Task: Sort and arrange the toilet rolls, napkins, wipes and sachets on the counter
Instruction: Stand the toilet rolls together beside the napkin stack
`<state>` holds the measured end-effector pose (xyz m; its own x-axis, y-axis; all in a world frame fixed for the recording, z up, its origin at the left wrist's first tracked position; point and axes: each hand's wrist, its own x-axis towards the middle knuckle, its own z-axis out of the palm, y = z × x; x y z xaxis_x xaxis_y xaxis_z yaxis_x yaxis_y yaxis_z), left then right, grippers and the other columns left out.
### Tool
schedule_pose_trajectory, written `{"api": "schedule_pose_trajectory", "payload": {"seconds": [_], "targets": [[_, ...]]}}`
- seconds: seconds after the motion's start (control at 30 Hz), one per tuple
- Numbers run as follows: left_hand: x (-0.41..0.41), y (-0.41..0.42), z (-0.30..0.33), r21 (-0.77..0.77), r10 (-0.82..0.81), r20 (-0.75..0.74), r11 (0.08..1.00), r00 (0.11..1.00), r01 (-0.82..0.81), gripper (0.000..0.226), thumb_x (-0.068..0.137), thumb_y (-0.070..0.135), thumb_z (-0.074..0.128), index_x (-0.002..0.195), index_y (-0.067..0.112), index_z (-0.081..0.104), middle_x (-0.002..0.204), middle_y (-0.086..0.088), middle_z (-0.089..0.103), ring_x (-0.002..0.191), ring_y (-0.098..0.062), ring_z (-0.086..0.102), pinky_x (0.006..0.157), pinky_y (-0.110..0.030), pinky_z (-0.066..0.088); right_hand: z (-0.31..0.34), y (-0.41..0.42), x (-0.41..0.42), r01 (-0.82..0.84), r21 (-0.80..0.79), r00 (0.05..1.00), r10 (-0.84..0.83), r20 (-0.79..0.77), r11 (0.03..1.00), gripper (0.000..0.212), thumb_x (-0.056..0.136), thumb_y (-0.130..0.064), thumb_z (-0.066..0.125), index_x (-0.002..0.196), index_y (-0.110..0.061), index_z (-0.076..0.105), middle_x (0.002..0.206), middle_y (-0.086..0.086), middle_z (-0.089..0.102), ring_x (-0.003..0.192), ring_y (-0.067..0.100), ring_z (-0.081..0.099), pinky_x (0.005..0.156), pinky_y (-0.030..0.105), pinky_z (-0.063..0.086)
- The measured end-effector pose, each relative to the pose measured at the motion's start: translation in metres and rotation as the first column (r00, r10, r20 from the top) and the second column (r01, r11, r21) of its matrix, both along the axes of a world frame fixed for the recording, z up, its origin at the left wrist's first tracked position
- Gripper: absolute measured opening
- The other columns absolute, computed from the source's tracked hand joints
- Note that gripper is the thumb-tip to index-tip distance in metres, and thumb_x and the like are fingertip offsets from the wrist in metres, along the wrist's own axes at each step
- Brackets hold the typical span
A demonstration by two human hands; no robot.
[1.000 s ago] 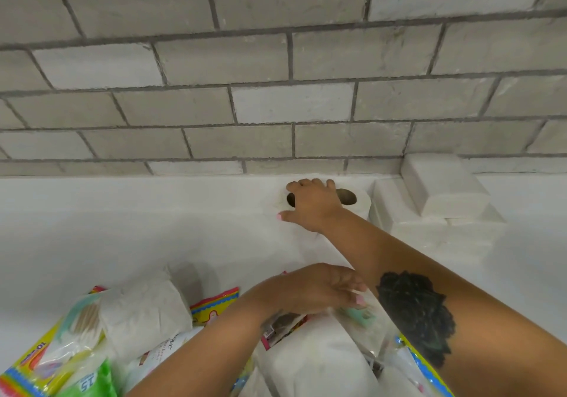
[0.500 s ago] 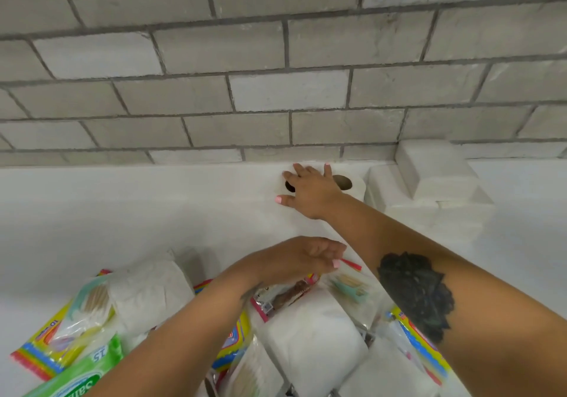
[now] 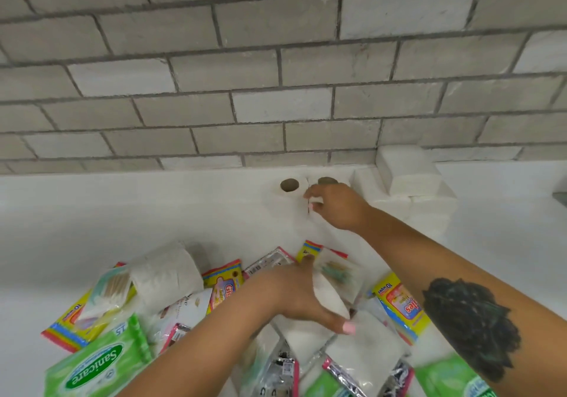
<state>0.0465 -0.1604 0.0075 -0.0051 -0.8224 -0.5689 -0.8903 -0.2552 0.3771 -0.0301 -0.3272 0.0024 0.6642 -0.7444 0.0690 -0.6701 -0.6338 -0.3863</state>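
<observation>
Against the tiled wall: two upright toilet rolls are stood side by side on the white counter (image 3: 92,212), their brown cardboard cores seen from above.
Left upright roll (image 3: 287,195): soft white paper, cylindrical, fully in view, round core open at the top.
Right upright roll (image 3: 326,182): partly hidden behind the right hand; only the rim of its core is seen.
Right hand (image 3: 337,209): held over the gap between the two rolls, fingers curled; whether paper is pinched cannot be told, as the fingertips are blurred against the white.
Napkin stacks (image 3: 405,175): blocky white piles of folded paper, set just right of the rolls, one stack laid across the others.
Left hand (image 3: 297,292): fingers and thumb are spread and wrapped round a white toilet roll (image 3: 328,298) lying on its side in the near heap.
Loose roll (image 3: 165,271): another white cylinder, quilted in texture, lain on its side at the heap's left.
Wipes packs: a glossy green soft pack (image 3: 92,363) is seen at bottom left, a yellow and red one (image 3: 402,304) beside the right forearm.
Cotton-bud sachet (image 3: 110,286): clear crinkled plastic, pressed against the loose roll.
Wall (image 3: 276,59): grey rectangular tiles with dark grout.
</observation>
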Motion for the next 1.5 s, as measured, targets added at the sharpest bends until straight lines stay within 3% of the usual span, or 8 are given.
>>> {"api": "schedule_pose_trajectory", "payload": {"seconds": [0.3, 0.43, 0.57, 0.83, 0.97, 1.13, 1.33, 1.5], "targets": [[0.0, 0.009, -0.008, -0.168, 0.121, -0.023, 0.978, 0.992, -0.123, 0.103, 0.065, 0.047, 0.078, 0.145, 0.019, 0.019, 0.137, 0.0, 0.048, 0.122, -0.02, 0.048, 0.097, -0.027, 0.042, -0.033, 0.028, -0.046, 0.02, 0.302, 0.971, -0.091, 0.221, 0.953, 0.024, 0.092, -0.033, 0.055, 0.104, -0.016, 0.067, 0.108, 0.002, 0.067, 0.1, 0.017, 0.059, 0.085, 0.024, 0.042], [0.021, -0.002, 0.005, -0.257, 0.268, -0.374, 0.89, 0.888, -0.376, 0.11, 0.043, 0.054, 0.082, 0.137, 0.022, 0.035, 0.124, 0.007, 0.057, 0.108, -0.01, 0.056, 0.092, -0.026, 0.048, -0.017, 0.038, -0.059, -0.101, 0.778, 0.853, -0.348, 0.389, 0.62, 0.052, 0.086, -0.064, 0.04, 0.106, -0.023, 0.066, 0.107, 0.003, 0.066, 0.095, 0.02, 0.059, 0.091, 0.033, 0.044], [0.032, -0.025, 0.008, -0.275, 0.289, -0.654, 0.77, 0.699, -0.576, 0.096, 0.042, 0.048, 0.085, 0.125, 0.023, 0.044, 0.115, 0.006, 0.064, 0.102, -0.012, 0.063, 0.085, -0.031, 0.055, -0.001, 0.041, -0.064, -0.379, 0.837, 0.786, -0.34, 0.516, 0.395, 0.064, 0.075, -0.063, 0.049, 0.125, -0.024, 0.053, 0.116, 0.009, 0.06, 0.104, 0.026, 0.06, 0.081, 0.035, 0.052], [0.029, -0.061, 0.001, -0.237, 0.12, -0.838, 0.799, 0.533, -0.552, 0.065, 0.069, 0.052, 0.074, 0.124, 0.024, 0.054, 0.117, 0.002, 0.067, 0.109, -0.017, 0.064, 0.094, -0.042, 0.052, 0.015, 0.029, -0.056, -0.291, 0.703, 0.743, -0.31, 0.594, 0.649, 0.064, 0.065, -0.043, 0.077, 0.123, -0.032, 0.052, 0.114, -0.009, 0.064, 0.104, 0.012, 0.062, 0.082, 0.033, 0.054], [0.026, -0.075, -0.016, 0.05, 0.288, -0.941, 0.64, 0.179, -0.767, 0.04, 0.095, 0.051, 0.034, 0.106, 0.026, 0.062, 0.109, 0.003, 0.068, 0.102, -0.013, 0.061, 0.098, -0.039, 0.047, 0.007, 0.019, -0.061, -0.18, 0.682, 0.694, -0.4, 0.599, 0.708, 0.041, 0.08, -0.024, 0.071, 0.118, -0.026, 0.055, 0.109, -0.002, 0.063, 0.094, 0.013, 0.063, 0.072, 0.028, 0.051], [0.012, -0.081, -0.057, -0.014, 0.348, -0.883, 0.651, 0.314, -0.759, 0.041, 0.096, 0.045, 0.038, 0.12, 0.02, 0.061, 0.113, -0.006, 0.067, 0.102, -0.023, 0.062, 0.085, -0.037, 0.047, -0.013, 0.02, -0.063, -0.092, 0.646, 0.762, -0.364, 0.535, 0.758, 0.025, 0.088, -0.015, 0.06, 0.112, -0.023, 0.058, 0.093, 0.003, 0.063, 0.085, 0.018, 0.059, 0.077, 0.032, 0.047], [-0.004, -0.09, -0.069, 0.059, 0.391, -0.904, 0.516, 0.173, -0.855, 0.058, 0.08, 0.058, 0.04, 0.117, 0.017, 0.058, 0.116, -0.01, 0.066, 0.108, -0.031, 0.061, 0.094, -0.046, 0.049, -0.028, 0.034, -0.052, -0.002, 0.645, 0.763, -0.416, 0.495, 0.764, 0.021, 0.093, -0.038, 0.051, 0.108, -0.027, 0.06, 0.113, -0.003, 0.062, 0.105, 0.019, 0.058, 0.095, 0.038, 0.046], [-0.007, -0.087, -0.049, -0.186, 0.276, -0.897, 0.476, 0.347, -0.86, 0.025, 0.101, 0.038, 0.032, 0.111, 0.026, 0.051, 0.113, 0.0, 0.064, 0.106, -0.022, 0.061, 0.095, -0.044, 0.048, -0.021, 0.028, -0.058, -0.248, 0.794, 0.825, -0.309, 0.474, 0.555, 0.086, 0.062, -0.021, 0.077, 0.135, -0.034, 0.034, 0.131, 0.001, 0.045, 0.114, 0.019, 0.052, 0.099, 0.034, 0.044]]}}
